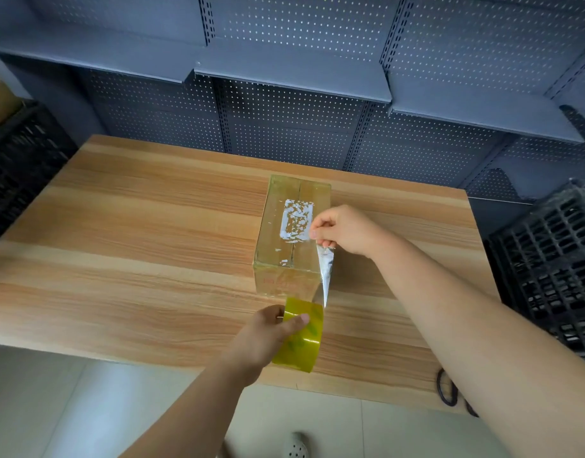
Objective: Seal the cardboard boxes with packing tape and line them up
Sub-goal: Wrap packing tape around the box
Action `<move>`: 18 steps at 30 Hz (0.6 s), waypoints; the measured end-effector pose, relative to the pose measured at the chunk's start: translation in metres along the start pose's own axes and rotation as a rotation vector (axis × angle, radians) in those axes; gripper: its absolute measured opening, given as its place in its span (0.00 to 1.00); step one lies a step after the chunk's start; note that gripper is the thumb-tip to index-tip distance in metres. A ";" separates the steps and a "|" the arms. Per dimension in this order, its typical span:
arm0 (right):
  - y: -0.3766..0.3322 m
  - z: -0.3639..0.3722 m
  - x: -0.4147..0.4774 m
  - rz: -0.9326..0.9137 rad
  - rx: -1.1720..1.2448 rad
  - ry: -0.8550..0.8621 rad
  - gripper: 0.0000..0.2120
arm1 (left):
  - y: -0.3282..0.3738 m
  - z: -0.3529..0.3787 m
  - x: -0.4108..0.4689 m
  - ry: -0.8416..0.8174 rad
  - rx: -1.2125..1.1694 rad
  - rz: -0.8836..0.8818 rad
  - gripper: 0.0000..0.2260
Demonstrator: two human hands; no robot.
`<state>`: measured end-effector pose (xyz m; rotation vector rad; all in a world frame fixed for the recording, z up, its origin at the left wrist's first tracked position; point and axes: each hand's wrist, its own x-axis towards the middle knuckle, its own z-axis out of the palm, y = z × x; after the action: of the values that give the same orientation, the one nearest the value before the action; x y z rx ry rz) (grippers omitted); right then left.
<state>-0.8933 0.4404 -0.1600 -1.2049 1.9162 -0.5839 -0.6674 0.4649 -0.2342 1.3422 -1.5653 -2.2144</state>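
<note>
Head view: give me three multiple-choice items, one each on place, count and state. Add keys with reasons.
1. Where does the cardboard box stand?
A) on a shelf
B) on the wooden table
C) in a crate

2. How many boxes are on the table?
A) one
B) two
C) three

3. The strip of tape is:
A) cut off and lying flat
B) not unrolled at all
C) stretched from the tape roll to the right hand

Key:
1 B, its base rests on the tabletop.
2 A, no other box sits on the wood.
3 C, the left hand grips the roll while the right pinches the strip's free end.
</note>
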 end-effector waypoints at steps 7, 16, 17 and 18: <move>0.000 0.004 0.002 -0.009 -0.053 -0.050 0.05 | 0.003 0.004 0.008 0.003 -0.037 0.001 0.14; -0.002 -0.009 0.002 0.108 0.211 -0.244 0.11 | 0.003 0.002 0.006 0.004 -0.067 -0.006 0.11; -0.001 -0.010 0.003 0.089 0.193 -0.242 0.13 | 0.004 0.002 0.006 0.004 -0.068 -0.007 0.11; -0.001 -0.010 0.004 0.068 0.178 -0.230 0.14 | 0.004 0.001 0.007 0.006 -0.069 -0.011 0.11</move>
<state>-0.9017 0.4366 -0.1551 -1.0419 1.6681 -0.5422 -0.6735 0.4602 -0.2348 1.3405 -1.4691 -2.2460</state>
